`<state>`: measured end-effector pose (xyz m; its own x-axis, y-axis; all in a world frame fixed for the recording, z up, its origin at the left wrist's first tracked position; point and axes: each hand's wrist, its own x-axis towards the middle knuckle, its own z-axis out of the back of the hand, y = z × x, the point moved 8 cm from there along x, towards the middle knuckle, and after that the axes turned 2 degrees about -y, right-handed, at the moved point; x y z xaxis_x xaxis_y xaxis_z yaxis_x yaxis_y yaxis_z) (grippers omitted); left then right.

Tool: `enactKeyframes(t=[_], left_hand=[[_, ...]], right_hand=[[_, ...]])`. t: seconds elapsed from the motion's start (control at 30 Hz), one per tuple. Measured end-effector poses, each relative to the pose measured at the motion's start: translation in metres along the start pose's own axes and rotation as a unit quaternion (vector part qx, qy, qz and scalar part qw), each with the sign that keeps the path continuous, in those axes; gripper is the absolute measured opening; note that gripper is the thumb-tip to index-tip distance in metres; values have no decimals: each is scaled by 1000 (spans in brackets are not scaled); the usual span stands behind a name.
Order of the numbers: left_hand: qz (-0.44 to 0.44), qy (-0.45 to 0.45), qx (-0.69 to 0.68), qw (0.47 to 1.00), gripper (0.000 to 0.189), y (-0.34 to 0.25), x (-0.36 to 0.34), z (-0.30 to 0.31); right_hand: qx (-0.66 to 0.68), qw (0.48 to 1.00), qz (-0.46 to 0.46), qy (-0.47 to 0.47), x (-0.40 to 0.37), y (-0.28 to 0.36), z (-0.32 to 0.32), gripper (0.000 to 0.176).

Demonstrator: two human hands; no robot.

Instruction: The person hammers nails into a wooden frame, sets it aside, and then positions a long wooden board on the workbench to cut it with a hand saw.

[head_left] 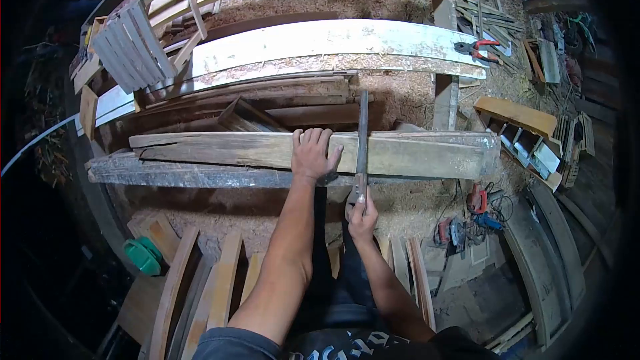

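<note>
We are steadying the plank [427,155] at its far edge, left hand [312,155] spread, right hand [362,219] gripping the handsaw [363,135], ideally staying square across.

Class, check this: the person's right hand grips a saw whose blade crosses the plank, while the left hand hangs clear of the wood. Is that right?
Not quite: the left hand isn't clear of the wood; the head view shows it resting on the plank. The right hand does grip the saw, its blade crossing the plank.
</note>
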<state>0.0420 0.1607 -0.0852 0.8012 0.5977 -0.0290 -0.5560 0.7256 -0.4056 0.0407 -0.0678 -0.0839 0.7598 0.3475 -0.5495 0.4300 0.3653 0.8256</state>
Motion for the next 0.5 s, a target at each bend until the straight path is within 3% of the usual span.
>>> enactKeyframes(t=[0.17,0.33,0.5], left_hand=[[-3,8,7,1000,45,0,2,1],[3,27,9,1000,45,0,1,0],[-4,13,8,1000,45,-2,2,4]], right_hand=[[-7,1000,-20,18,1,18,-3,45],[-1,1000,26,0,2,19,-4,43],[11,999,-22,25,1,20,1,43]])
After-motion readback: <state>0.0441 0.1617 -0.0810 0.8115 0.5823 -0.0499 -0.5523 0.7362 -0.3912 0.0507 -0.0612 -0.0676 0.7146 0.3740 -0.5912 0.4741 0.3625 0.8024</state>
